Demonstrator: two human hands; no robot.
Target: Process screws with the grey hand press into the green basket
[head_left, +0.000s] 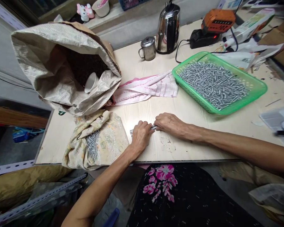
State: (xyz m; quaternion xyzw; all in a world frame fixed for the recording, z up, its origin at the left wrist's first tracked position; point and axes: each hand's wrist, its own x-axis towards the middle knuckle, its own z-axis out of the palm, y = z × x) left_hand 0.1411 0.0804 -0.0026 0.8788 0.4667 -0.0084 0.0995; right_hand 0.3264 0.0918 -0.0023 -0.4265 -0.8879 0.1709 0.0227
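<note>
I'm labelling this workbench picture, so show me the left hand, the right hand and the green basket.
Left hand (142, 134), head view: back of the hand.
Right hand (168, 123), head view: back of the hand.
Green basket (242, 102), head view: near-right wall.

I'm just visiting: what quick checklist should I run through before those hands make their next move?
1. Left hand over the metal piece: ok, fingers curled on it.
2. Right hand at the piece's right end: ok, fingertips on it.
3. What lies under the fingers: cannot tell, hidden.
4. Green basket upright, with small metal rods inside: ok.
5. More rods kept apart from the patterned cloth: not ok, some lie among its folds.
6. Kettle away from both hands: ok, standing at the table's back.
</note>
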